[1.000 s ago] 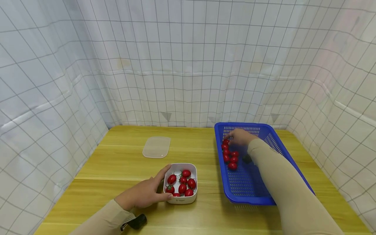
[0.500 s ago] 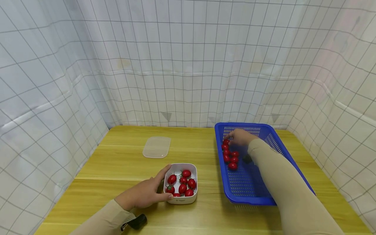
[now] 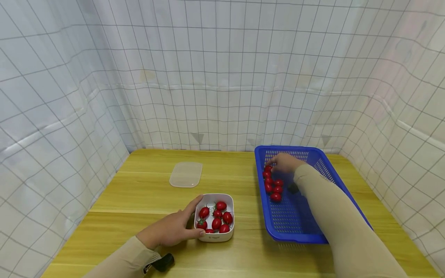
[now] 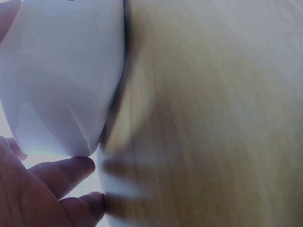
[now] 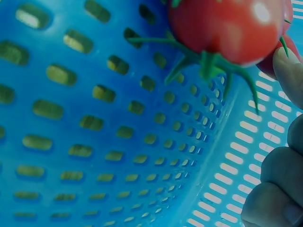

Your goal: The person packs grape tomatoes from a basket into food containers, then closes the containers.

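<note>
In the head view my left hand (image 3: 174, 229) holds the left side of a small white square container (image 3: 222, 237), thumb at the near rim and fingers at the far corner. Several cherry tomatoes (image 3: 216, 224) with green stems lie inside it. My right hand (image 3: 285, 162) reaches into a blue perforated basket (image 3: 286, 224), fingertips on a cherry tomato (image 3: 268, 168) at its far left. In the right wrist view, the thumb and fingers pinch that tomato (image 5: 268, 65), mostly hidden behind a nearer tomato (image 5: 227, 28). More tomatoes (image 3: 276, 197) line the basket's left side.
A translucent flat lid (image 3: 185, 174) lies on the wooden table (image 3: 139, 193), behind and left of the container. White checked curtains (image 3: 222, 85) close off the back and both sides. The basket's raised rim (image 3: 267, 222) surrounds my right hand.
</note>
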Demonstrator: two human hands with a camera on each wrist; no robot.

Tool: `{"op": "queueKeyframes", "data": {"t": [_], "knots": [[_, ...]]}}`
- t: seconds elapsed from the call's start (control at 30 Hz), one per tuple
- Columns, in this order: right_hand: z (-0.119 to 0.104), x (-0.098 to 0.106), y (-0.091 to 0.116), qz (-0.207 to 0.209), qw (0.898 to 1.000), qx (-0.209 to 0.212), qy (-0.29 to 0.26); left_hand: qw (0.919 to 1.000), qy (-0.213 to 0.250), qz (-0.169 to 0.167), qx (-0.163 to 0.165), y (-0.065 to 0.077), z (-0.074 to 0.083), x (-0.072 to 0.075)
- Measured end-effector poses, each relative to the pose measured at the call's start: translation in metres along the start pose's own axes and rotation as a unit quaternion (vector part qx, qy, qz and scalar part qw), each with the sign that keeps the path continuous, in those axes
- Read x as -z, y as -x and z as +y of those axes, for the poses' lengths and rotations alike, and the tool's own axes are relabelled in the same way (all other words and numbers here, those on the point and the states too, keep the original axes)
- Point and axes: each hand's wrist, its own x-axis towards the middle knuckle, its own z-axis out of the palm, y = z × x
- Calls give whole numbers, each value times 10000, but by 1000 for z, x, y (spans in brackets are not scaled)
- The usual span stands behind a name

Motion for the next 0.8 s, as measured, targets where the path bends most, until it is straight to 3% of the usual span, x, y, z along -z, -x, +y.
{"op": "queueKeyframes", "data": {"t": [0.53,0.8], "knots": [[5,4,-3,40,9998,60,161,10000,8,-17,-15,1,1,1],[5,10,-3,106,9995,282,93,10000,1,-2,3,-1,-1,-1]]}}
